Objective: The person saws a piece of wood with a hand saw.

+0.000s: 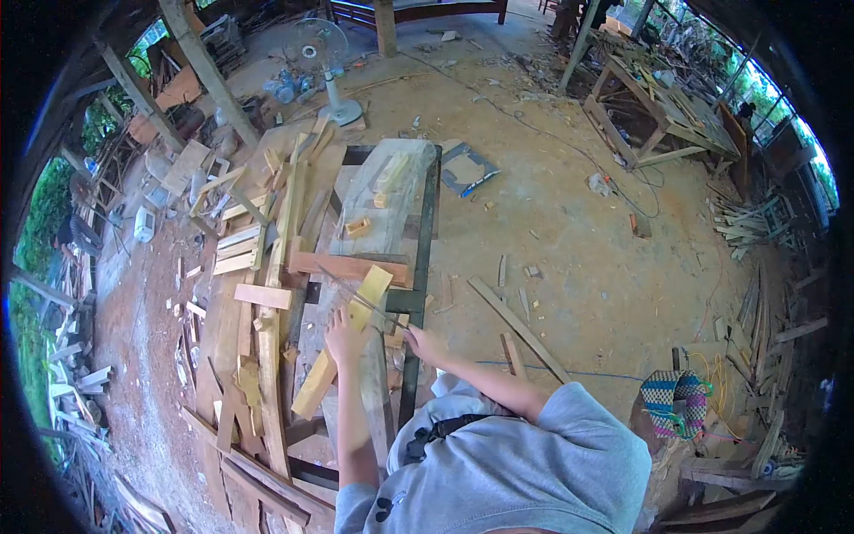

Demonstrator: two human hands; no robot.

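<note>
A pale yellow wooden board (pixel 315 383) lies slantwise over the workbench, its far end resting by a reddish plank (pixel 351 265). My left hand (pixel 342 338) presses down on the board's middle, fingers closed over it. Held in my right hand (pixel 427 345) is a hand saw (pixel 388 314), its long thin blade lying across the board just beyond my left fingers. The blade shows nearly edge-on, so its teeth cannot be made out.
A small wooden block (pixel 358 228) sits farther up the workbench (pixel 431 200). Long planks (pixel 278 356) are stacked on the left. A standing fan (pixel 343 112), a flat blue-edged packet (pixel 468 170) and a woven basket (pixel 673 405) stand or lie around on the floor.
</note>
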